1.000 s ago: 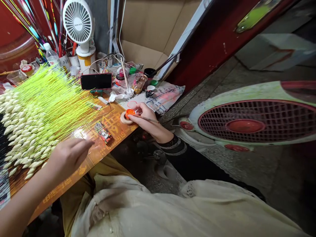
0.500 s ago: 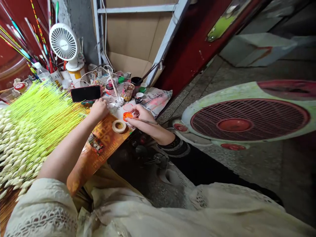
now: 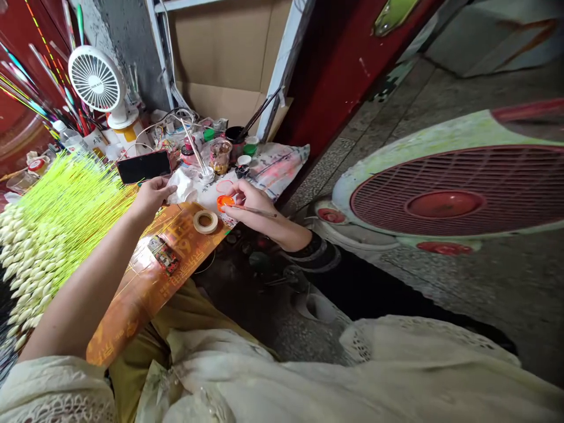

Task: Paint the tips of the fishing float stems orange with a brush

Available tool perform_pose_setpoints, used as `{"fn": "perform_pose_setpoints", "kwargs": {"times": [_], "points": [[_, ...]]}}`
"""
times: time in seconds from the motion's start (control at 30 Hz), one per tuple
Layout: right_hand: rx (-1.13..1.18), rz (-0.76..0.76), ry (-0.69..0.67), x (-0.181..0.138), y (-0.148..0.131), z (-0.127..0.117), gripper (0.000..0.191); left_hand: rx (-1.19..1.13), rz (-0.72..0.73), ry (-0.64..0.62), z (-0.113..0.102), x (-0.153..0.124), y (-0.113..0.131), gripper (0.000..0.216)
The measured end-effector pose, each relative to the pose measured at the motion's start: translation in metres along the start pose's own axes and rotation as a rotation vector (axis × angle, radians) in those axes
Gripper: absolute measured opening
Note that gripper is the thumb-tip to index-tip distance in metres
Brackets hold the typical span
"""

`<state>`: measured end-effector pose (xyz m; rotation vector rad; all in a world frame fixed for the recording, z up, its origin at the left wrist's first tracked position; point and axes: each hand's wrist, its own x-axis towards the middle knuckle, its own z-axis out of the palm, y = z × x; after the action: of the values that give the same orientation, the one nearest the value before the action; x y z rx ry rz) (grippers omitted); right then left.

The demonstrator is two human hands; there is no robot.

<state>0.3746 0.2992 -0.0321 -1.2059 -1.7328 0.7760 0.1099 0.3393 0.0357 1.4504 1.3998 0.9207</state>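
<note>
At the far edge of an orange printed board (image 3: 143,296), the left hand (image 3: 152,197), now off the neon-yellow sticks (image 3: 74,211), lies open by a crumpled tissue (image 3: 183,191), apart from the right hand (image 3: 253,202), pinching a fine paintbrush (image 3: 262,212) over an orange cap (image 3: 224,202).

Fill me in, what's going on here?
A person is seated at an orange printed board. Their right hand holds a thin paintbrush and an orange cap together. Their open left hand is beside a crumpled white tissue, just below a black phone. A roll of masking tape lies on the board between the hands, and neon-stemmed fishing floats fan out to the left.
</note>
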Motion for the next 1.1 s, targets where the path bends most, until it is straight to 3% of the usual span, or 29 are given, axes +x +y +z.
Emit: {"fn": "perform_pose_setpoints", "kwargs": {"times": [0.1,0.23,0.37,0.47,0.57,0.73,0.93,1.0,1.1], "points": [[0.015,-0.008,-0.005,-0.002,-0.001,-0.002,0.033,0.148,0.083,0.088,0.007,-0.006,-0.001,0.025],[0.002,-0.003,0.0,-0.005,-0.003,-0.006,0.03,0.626,0.343,0.148,0.028,-0.016,-0.004,0.017],[0.005,-0.02,0.017,-0.007,-0.003,-0.01,0.031,1.079,0.606,-0.086,0.053,-0.036,-0.012,0.009],[0.01,-0.001,0.024,-0.008,-0.005,-0.013,0.032,1.24,0.661,-0.271,0.062,-0.048,-0.02,0.018],[-0.004,0.033,0.034,-0.007,-0.008,-0.013,0.032,1.25,0.694,-0.321,0.061,-0.056,-0.025,0.022],[-0.022,0.029,0.025,-0.006,-0.009,-0.011,0.033,1.15,0.668,-0.276,0.055,-0.057,-0.024,0.021],[-0.01,0.039,0.024,-0.007,-0.011,-0.009,0.035,0.807,0.26,0.09,0.042,-0.036,-0.01,0.009],[-0.014,0.044,0.02,-0.008,-0.011,-0.009,0.034,0.755,0.258,0.199,0.035,-0.029,-0.004,0.005],[-0.022,0.034,0.018,-0.008,-0.009,-0.008,0.032,0.8,0.416,0.286,0.026,-0.023,0.003,0.011]]}}
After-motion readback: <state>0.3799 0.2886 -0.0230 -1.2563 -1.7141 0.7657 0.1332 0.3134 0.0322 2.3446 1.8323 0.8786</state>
